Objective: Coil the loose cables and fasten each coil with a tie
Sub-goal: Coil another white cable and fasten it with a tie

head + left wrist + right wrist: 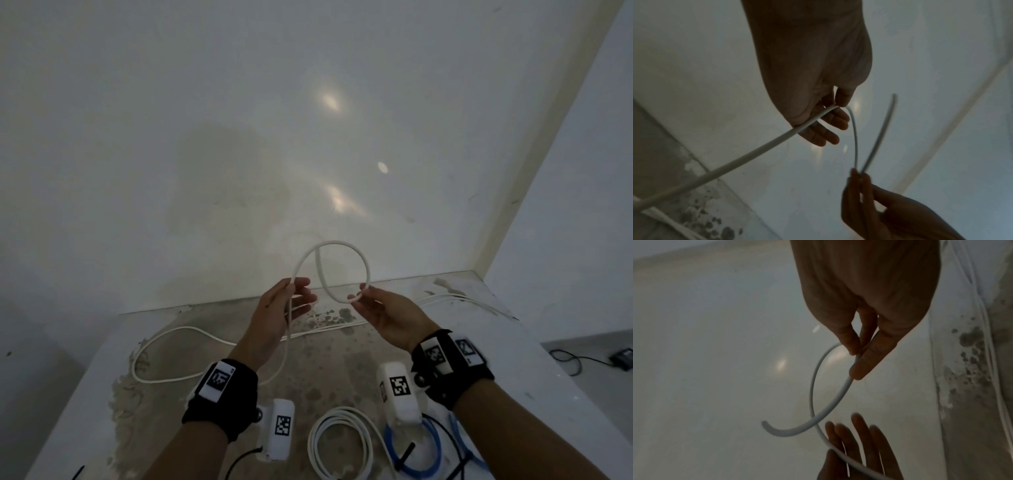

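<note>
You are holding a white cable point(334, 244) up in front of the pale wall point(239, 120), above the stained table point(342, 356), and it is forming 1 open loop between your 2 hands. Your left hand point(279, 308) is gripping the cable where it is leaving the loop: the left wrist view is showing the thumb pressing the cable against the base of the fingers point(830, 128), while the fingers themselves are lying fairly straight and spread past it. Your right hand point(383, 315) is pinching the loop's other side between thumb and fingertips point(867, 360), with the pads pressed together on the cable. The cable's free end is curling down inside the loop, between your 2 hands, and crossing the strand running to your left hand.

From your left hand the rest of the white cable is dropping to the table and trailing in a wide bend toward the table's left edge, then running back along the wall side toward the far right corner.

Nearer to you than the loop, on the table's front part, a coiled white cable point(339, 442) is lying flat. Just right of it a blue cable point(430, 452) is lying coiled, with a black strap point(404, 455) resting across it; whether that strap is fastened I cannot tell. Off the table, to its right, a black cord point(568, 359) is leading to a small dark device point(621, 358).
</note>
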A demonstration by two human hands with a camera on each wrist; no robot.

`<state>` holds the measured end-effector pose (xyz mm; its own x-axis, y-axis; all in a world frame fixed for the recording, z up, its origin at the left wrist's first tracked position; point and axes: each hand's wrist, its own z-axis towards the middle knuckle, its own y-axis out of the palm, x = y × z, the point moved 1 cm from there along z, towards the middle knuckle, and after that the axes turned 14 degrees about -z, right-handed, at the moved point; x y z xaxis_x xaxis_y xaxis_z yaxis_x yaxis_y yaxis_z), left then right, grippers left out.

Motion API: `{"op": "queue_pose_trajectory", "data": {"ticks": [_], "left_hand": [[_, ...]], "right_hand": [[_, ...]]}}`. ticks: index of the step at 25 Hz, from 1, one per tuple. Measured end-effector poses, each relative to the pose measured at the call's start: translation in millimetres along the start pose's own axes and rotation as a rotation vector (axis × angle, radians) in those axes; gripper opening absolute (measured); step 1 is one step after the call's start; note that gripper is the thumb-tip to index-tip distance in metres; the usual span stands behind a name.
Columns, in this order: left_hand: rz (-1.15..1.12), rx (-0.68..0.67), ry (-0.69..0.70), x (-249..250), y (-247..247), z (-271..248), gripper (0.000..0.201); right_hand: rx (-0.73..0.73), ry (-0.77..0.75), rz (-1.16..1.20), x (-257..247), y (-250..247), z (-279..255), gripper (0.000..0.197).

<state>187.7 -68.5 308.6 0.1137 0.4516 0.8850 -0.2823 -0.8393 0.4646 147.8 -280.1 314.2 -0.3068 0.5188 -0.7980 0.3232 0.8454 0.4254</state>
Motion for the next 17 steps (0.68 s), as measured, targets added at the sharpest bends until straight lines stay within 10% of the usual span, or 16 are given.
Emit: {"op": "queue_pose_trajectory", "data": {"ticks": [6,11,14,17], "left_hand": [[0.127,-0.063,0.116,-1.9,40.9,-11.3,0.022],[-0.168,0.075,0.004,14.7,57.4,-2.8,0.031],[-0.325,0.205,-0.030,22.4,57.7,6.2,0.027],[-0.430,0.252,-0.058,30.7,52.2,8.3,0.027]], "right_hand": [[0.030,0.092,0.050,38.9,11.2,4.2,0.010],[-0.077,0.059,-0.343,56.0,22.1,-16.4,0.016],[0.079,-0.357,-0.799,55.3,33.2,-23.1,0.040],[-0.067,-0.671,-1.047,48.4,47.0,-25.9,0.036]]}}
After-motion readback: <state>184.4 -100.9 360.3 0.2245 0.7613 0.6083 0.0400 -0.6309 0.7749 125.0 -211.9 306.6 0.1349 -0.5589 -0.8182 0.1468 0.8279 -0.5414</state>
